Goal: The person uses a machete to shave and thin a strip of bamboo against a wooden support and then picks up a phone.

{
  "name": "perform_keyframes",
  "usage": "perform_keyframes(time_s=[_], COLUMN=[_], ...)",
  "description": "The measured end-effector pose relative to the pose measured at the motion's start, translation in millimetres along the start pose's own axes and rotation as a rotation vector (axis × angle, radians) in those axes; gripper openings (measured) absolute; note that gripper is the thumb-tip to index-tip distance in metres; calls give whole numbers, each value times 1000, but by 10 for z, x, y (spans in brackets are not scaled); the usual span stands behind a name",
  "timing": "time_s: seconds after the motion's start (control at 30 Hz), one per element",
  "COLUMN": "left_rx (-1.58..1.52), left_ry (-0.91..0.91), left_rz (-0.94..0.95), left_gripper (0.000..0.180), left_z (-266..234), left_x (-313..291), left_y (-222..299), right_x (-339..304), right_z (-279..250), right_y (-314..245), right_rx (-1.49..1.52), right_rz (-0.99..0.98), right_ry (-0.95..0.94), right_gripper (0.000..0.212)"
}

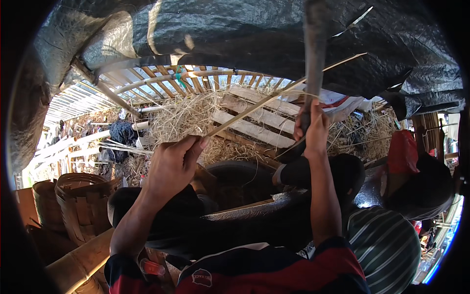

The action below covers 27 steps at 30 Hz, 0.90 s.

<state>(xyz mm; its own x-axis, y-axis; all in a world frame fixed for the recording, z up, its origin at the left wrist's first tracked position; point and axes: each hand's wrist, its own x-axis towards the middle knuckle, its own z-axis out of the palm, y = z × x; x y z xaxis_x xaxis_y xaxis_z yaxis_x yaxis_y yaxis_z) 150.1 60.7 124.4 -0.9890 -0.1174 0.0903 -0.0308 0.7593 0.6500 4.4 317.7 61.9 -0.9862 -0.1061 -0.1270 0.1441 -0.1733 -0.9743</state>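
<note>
My left hand point(174, 164) is closed with a pinch on one end of a long pale bamboo strip point(249, 110). From there the strip slants up to the right and crosses a long dark knife-like tool point(314, 54). My right hand point(316, 128) is wrapped around the lower part of this tool, which stands nearly upright. Below the fingers, the tool's dark, rounded lower end point(290, 154) sticks out near my knee. A thin pale sliver curves beside the right hand. Which part of the tool is its blade, I cannot tell.
Past my hands, pale wooden slats point(257, 115) lie among straw-like shavings point(178, 120). A dark sheet point(220, 32) hangs over a bamboo fence point(196, 81). Woven baskets point(85, 201) and a thick bamboo pole point(81, 259) are at left. A striped round thing point(384, 250) sits close at right.
</note>
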Motion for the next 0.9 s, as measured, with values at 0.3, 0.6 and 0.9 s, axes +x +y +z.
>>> perform_keyframes(time_s=[0.3,0.6,0.9], left_rx=[9,-26,-48], left_ry=[-28,-63,-10], left_rz=[-22,-59,-26], left_gripper=[20,20,18], left_z=[43,98,190], left_x=[64,105,91], left_y=[-37,102,79], right_x=[-135,-326,-323], right_z=[177,322,321], right_y=[137,178,236], right_rx=[-146,-45,-15], right_rz=[4,73,116], right_ry=[-168,-246,-226], right_gripper=[51,53,52])
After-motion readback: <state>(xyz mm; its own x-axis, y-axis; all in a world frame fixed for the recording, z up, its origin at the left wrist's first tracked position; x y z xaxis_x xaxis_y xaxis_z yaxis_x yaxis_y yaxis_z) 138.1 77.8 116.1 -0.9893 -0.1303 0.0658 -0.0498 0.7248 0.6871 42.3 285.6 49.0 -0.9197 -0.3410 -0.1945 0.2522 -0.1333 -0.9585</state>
